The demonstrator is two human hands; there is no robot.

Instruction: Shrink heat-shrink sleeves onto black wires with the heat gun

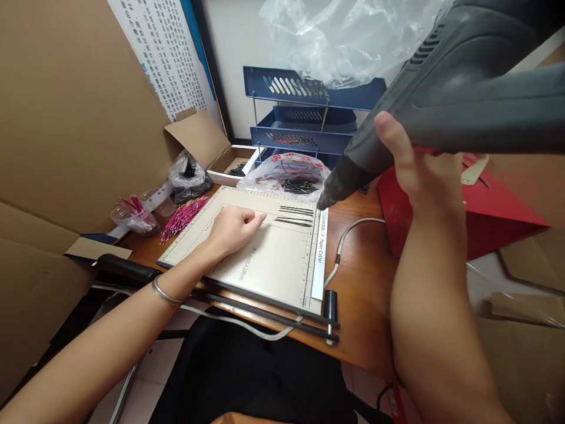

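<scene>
Heat gun (pixel 441 106) in the right hand (pixel 410 153), closest of all to the wearer: the grip is closed around it, thumb up along its side, and the nozzle slants down and leftward from there. Lower and to the left, the left hand (pixel 236 229), a metal bracelet (pixel 163 292) on its wrist, is over the pale paper cutter (pixel 278 265), fingers curled narrow with the thumb against them; from where I stand I cannot tell whether anything is tucked inside. Just right of that thumb, thin black strips (pixel 293 222) lie on the board, their right ends near the nozzle tip. Behind the right wrist I see something red and folded (pixel 498 224) on the brown table (pixel 357 282). Beyond the left hand, to its left, pink sticks (pixel 183 218) lie in a heap near a clear cup (pixel 136 218). Ahead, between both hands, sits a clear bag (pixel 260 176) with dark pieces in it, and behind that, farthest off, rise stacked blue trays (pixel 260 134).
</scene>
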